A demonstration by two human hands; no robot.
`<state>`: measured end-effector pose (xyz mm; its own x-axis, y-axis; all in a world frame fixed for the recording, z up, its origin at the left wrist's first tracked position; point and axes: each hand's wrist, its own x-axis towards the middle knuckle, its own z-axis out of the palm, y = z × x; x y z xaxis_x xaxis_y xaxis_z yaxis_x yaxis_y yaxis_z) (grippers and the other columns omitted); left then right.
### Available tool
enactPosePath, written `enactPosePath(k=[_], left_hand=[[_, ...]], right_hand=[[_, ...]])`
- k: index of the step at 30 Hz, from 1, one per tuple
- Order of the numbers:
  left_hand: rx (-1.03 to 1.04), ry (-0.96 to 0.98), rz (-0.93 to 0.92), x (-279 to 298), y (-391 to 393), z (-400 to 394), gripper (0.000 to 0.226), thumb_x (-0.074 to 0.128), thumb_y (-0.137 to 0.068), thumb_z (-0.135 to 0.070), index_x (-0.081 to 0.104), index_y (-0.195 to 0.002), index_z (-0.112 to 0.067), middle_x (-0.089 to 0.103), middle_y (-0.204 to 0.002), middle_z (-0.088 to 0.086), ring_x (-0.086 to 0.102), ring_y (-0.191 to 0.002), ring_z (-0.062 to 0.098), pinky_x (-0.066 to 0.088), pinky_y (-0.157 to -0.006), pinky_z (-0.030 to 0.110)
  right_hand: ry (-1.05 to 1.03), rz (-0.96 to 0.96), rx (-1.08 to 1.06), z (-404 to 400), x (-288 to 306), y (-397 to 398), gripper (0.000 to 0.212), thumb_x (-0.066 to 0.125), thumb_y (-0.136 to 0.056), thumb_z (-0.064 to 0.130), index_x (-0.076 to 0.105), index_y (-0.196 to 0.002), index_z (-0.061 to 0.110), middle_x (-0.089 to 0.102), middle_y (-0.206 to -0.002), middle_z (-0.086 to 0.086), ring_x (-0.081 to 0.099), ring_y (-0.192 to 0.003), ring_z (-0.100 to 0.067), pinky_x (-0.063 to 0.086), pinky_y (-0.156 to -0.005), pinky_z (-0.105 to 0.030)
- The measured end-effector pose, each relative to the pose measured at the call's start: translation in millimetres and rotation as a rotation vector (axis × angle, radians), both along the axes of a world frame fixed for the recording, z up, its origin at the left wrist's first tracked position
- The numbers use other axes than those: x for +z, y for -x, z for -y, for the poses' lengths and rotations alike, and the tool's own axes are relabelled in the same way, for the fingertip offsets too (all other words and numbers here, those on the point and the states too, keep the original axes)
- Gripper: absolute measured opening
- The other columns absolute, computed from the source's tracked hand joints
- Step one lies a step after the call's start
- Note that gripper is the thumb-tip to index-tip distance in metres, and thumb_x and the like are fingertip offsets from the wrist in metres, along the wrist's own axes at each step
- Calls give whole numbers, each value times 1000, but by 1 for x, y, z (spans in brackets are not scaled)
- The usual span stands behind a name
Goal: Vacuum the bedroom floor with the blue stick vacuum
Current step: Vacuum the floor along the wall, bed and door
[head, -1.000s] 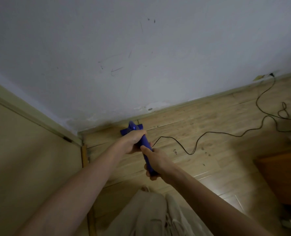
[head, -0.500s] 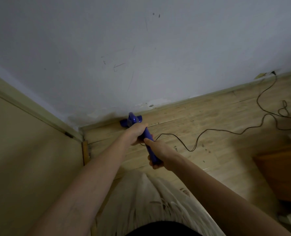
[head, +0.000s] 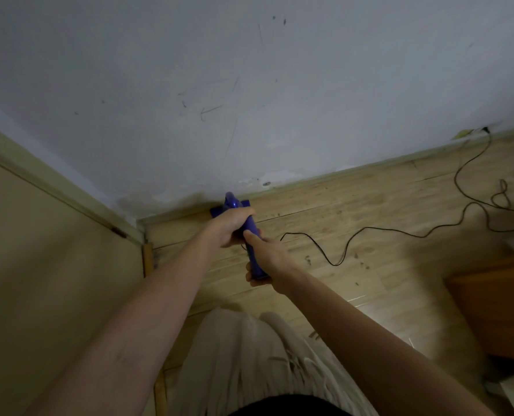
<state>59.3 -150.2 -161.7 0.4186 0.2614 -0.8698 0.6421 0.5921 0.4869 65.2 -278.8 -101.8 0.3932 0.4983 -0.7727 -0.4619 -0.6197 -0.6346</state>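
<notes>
Nearest the camera, pale trousers (head: 249,361) are seen at the bottom edge, with both forearms reaching out above them. The near end of the blue stick vacuum (head: 252,250) is gripped by the right hand (head: 264,259), its fingers wrapped round the handle's end. Just beyond, touching or nearly touching it, the shaft is clasped by the left hand (head: 233,226), fingers curled over the top. From these two grips the long axis is run forward and downward, away from the body, so that the floor head (head: 218,212) is placed ahead of the left hand, on the wooden floor (head: 355,205) and close against the skirting board (head: 325,178) under the marked white wall (head: 249,85). The corner by the door frame (head: 111,223) lies just to the left. A black cord (head: 400,232) is trailed over the boards to the right, well apart from the head; a sideways sweep that way is judged to need care.
</notes>
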Motion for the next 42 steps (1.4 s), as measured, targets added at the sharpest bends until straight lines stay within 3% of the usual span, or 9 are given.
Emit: enactPosePath(k=[4,7,10,19,23,27,31,36,42], left_hand=[[22,5,16,-3,-2,10,21,58,-91,-19,52,-102,-2,62,-84,14,63,-68,23,57,-67,35],[9,-56,-5,-12,-2,19,33,64,-87,-23,54,-112,-3,64,-103,17,66,-82,26,58,-80,39],[23,-113,5,-19,-7,36,18,59,-88,-19,56,-99,-6,62,-94,17,63,-84,29,56,-88,43],[-53,-226,11,-8,-42,93,10,55,-87,-19,52,-86,-10,57,-83,12,60,-69,22,50,-58,31],[-51,-213,9,-7,-58,127,12,57,-86,-20,53,-89,-9,58,-82,11,60,-70,22,53,-62,32],[-70,-192,12,-15,-68,157,29,62,-79,-25,59,-100,-5,66,-101,22,68,-93,34,55,-90,46],[-66,-166,16,-11,-76,176,22,61,-85,-24,57,-98,-6,63,-94,17,64,-84,28,55,-90,42],[-36,-192,3,-6,-80,166,15,56,-91,-22,55,-93,-7,60,-83,12,60,-71,24,54,-71,37],[4,-267,-14,-7,-90,134,21,60,-87,-27,58,-94,-7,63,-92,18,62,-81,30,54,-90,48]], right_hand=[[13,28,23,13,-3,-6,36,44,-101,42,50,-119,11,54,-72,-6,54,-53,-14,46,-48,-24],[19,114,71,29,-7,-9,36,45,-101,42,54,-112,9,53,-69,-4,51,-50,-13,44,-47,-24],[36,187,89,43,-12,-11,37,46,-100,40,55,-102,5,53,-65,-4,49,-44,-11,43,-43,-23],[-9,191,5,99,-13,-41,33,49,-100,36,54,-86,7,51,-60,-4,46,-41,-11,39,-39,-23],[-7,179,0,135,-11,-56,38,49,-100,37,58,-99,1,53,-63,-4,48,-44,-11,40,-42,-24],[-32,153,-7,168,-7,-67,33,48,-100,35,58,-97,4,52,-63,-3,47,-42,-9,41,-42,-23],[-41,139,-8,185,-6,-76,28,47,-101,35,55,-92,9,52,-64,-3,47,-43,-10,41,-41,-21],[-39,124,4,169,-16,-78,34,45,-101,38,55,-103,6,54,-66,-5,50,-46,-12,43,-42,-24],[-2,131,30,129,-17,-91,35,42,-101,42,53,-88,12,56,-66,-4,54,-50,-13,48,-50,-26]])
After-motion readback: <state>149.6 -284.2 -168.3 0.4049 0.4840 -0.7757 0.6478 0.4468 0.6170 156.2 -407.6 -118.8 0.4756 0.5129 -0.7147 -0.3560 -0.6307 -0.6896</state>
